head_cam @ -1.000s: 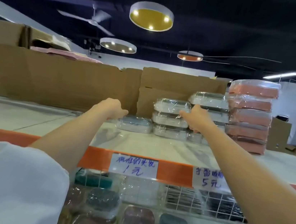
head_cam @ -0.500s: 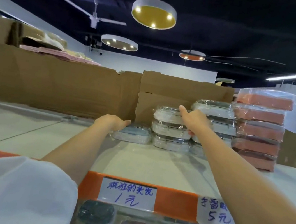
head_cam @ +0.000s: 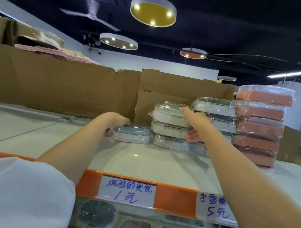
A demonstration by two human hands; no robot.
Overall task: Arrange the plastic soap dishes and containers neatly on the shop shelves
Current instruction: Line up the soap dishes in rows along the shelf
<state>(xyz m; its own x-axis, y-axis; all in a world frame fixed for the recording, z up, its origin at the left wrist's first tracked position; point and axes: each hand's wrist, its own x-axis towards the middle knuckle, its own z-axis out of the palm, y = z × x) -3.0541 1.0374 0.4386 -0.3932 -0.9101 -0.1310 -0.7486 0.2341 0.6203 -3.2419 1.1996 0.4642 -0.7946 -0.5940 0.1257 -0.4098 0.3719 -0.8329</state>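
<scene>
A blue-grey wrapped soap dish [head_cam: 133, 134] lies on the white top shelf [head_cam: 139, 162]. My left hand [head_cam: 114, 120] grips its left end, fingers over the top. Right of it stands a stack of three white wrapped containers [head_cam: 168, 129]; the top one [head_cam: 167, 114] sits slightly askew. My right hand [head_cam: 196, 122] holds the stack's right side, thumb up on the top container and fingers curled lower down. A second white stack [head_cam: 215, 107] stands behind my right hand, partly hidden.
A tall stack of pink wrapped containers [head_cam: 258, 128] stands at the right. Flattened cardboard [head_cam: 54, 82] walls off the shelf's back. The orange shelf edge [head_cam: 173, 195] carries handwritten price labels [head_cam: 126, 190]. Dark wrapped dishes [head_cam: 95, 217] fill the shelf below.
The view has risen and moved closer to the top shelf. My left hand's fingers have closed over the blue-grey dish. My right hand stays on the white stack, whose top container has shifted slightly.
</scene>
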